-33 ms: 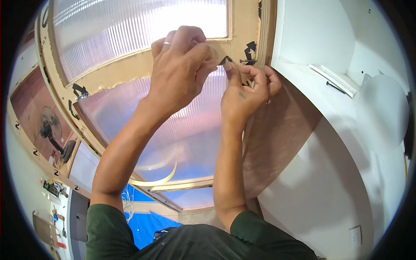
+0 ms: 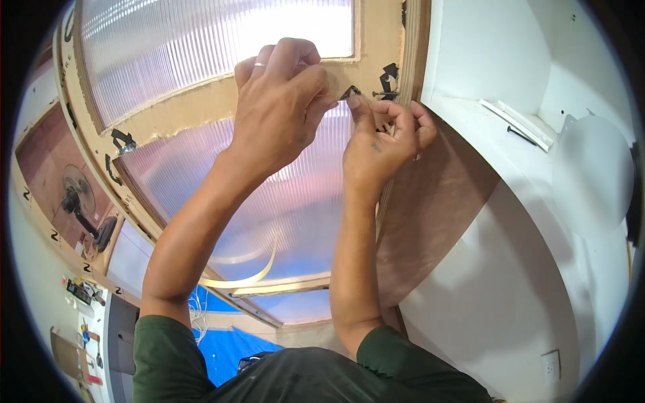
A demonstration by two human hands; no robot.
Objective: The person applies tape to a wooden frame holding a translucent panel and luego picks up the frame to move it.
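Both hands are raised at the wooden frame (image 2: 201, 101) of a panel with ribbed translucent sheets (image 2: 269, 174). My left hand (image 2: 279, 101) is closed at the crossbar between two sheets, its thumb and fingers pinched; what they hold is hidden. Just to its right, my right hand (image 2: 383, 138) is also closed, thumb against forefinger, with the other fingers curled. A small black piece (image 2: 351, 92) shows right above the right thumb tip; whether it is gripped or stuck to the frame is unclear. A thin cream strip (image 2: 252, 279) hangs in a curl below the hands.
Black tape marks (image 2: 390, 70) and a dark screw-like pin sit by the frame's right edge. White shelving (image 2: 497, 121) with a long dark screw (image 2: 521, 136) stands at right. A fan (image 2: 80, 208), a tool-strewn white counter (image 2: 94, 316) and blue sheeting (image 2: 235, 346) lie leftward and below.
Both hands stay almost in place, still closed. The hanging cream strip has shifted very slightly.
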